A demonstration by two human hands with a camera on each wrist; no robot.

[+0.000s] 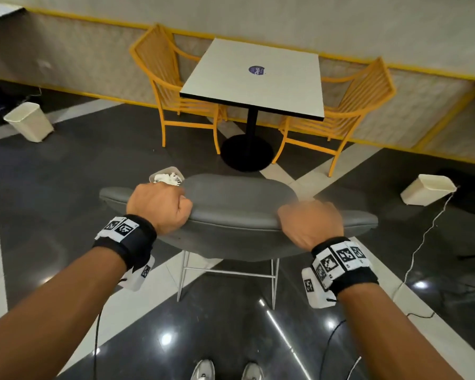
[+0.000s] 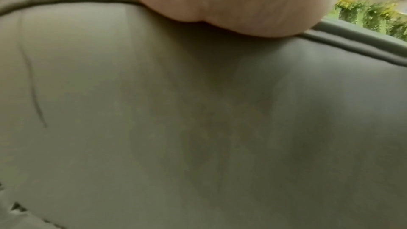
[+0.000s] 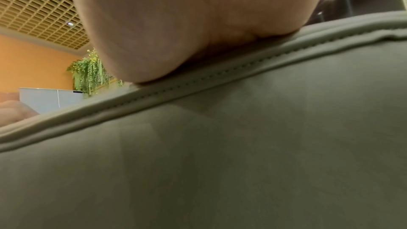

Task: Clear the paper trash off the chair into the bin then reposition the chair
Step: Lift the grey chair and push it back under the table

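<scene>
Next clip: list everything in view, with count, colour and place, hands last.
Grey chair: one, padded, centre foreground, backrest toward the person.
Bin with paper: one, white, on the floor just beyond the chair's left end, crumpled white paper inside.
Other bins: two, white, far left and right on the floor.
Table: one, white top, black pedestal, by the wall.
Yellow chairs: two, left and right of the table.
Sticker: one, purple, on the tabletop.
Cable: one, white, on the floor at right.
Shoes: two, grey, bottom edge.
Left hand: grips the backrest's top edge.
Right hand: grips the same edge, blurred.
</scene>
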